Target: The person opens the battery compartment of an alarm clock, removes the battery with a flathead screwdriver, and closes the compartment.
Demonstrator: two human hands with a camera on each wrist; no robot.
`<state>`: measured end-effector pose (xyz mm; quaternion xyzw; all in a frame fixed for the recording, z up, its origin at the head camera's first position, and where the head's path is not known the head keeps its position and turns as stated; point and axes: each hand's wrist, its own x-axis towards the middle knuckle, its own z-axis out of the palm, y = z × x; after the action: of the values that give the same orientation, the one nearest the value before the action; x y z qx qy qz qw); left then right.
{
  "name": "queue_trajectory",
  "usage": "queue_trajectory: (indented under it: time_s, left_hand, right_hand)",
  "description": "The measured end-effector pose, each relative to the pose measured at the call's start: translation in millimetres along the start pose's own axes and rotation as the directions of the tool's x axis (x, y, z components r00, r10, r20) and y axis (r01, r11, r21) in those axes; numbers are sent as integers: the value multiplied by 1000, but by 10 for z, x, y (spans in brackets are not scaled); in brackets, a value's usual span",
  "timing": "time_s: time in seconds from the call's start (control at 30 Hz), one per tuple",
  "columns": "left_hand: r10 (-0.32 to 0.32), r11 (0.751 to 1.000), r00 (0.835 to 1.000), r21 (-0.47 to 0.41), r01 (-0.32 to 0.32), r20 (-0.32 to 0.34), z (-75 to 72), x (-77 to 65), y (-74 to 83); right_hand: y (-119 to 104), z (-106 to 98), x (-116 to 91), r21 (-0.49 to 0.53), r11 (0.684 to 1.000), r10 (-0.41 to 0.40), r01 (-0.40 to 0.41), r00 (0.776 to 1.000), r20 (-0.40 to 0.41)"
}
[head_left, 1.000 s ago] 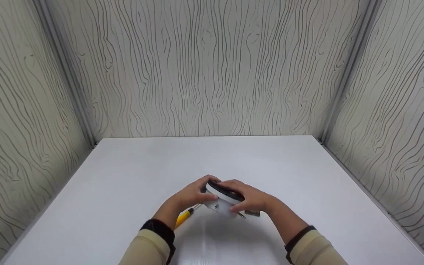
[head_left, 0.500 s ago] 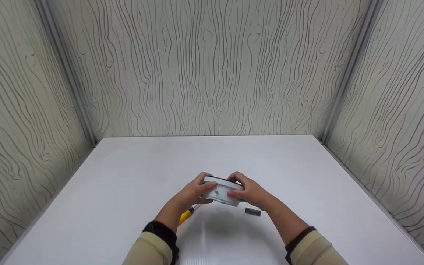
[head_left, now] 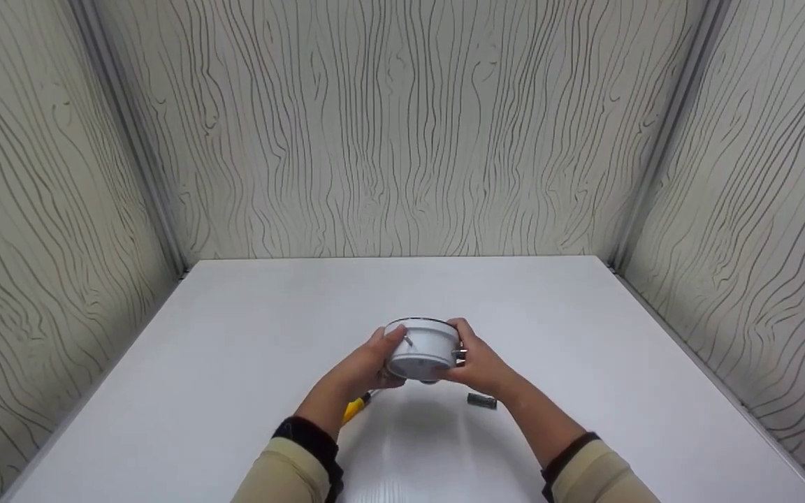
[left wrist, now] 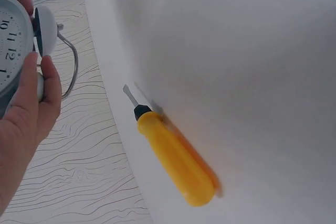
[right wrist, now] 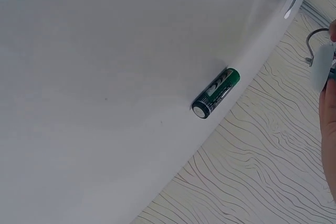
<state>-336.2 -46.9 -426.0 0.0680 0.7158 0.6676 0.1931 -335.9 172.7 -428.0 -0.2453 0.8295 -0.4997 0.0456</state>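
A white twin-bell alarm clock point(head_left: 423, 342) is held up above the white table between both hands. My left hand point(head_left: 369, 362) grips its left side, thumb on the casing. My right hand point(head_left: 478, 362) grips the right side, close to a short metal leg. In the left wrist view, part of the numbered clock face point(left wrist: 9, 40) shows, with a bell point(left wrist: 47, 31) and the curved wire handle point(left wrist: 75, 61) beside my fingers. The right wrist view shows only a bell point(right wrist: 321, 66) and the handle at its edge.
A screwdriver with a yellow handle point(left wrist: 176, 158) lies on the table point(head_left: 291, 300), partly behind the left forearm in the head view. Right of the clock lies a dark green battery point(right wrist: 216, 93). Wood-patterned panels point(head_left: 402, 140) enclose the back and sides.
The clock has been turned and raised slightly in both hands; its dark-rimmed side has tipped away and its white casing now shows more. The battery, partly covered before, is uncovered. Both hands keep their grip.
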Motion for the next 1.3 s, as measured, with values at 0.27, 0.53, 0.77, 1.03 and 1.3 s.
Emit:
queue_trajectory:
  time_s: [0.27,0.53,0.77,1.03,1.3]
  left_hand:
    - [-16,999,1000,-39,16,15,37,-16,-33]
    - [-28,1000,991,0,29,130,1,-64,10]
    - [-126,956,992,270,116,18,6,-99,15]
    - [-146,864,984,471,177,-102,59,-91,-48]
    - [-198,864,975,451,223,-104,96,-123,-117]
  right_hand:
    - [-20,-8,27,-1,997,72,-73,997,-33]
    - [-32,-28,47,39,996,79,-75,991,-107]
    - [27,41,59,26,992,123,-121,984,-131]
    - [94,24,70,-17,977,207,-215,959,-194]
    - [165,-9,49,-92,948,290,-306,945,-153]
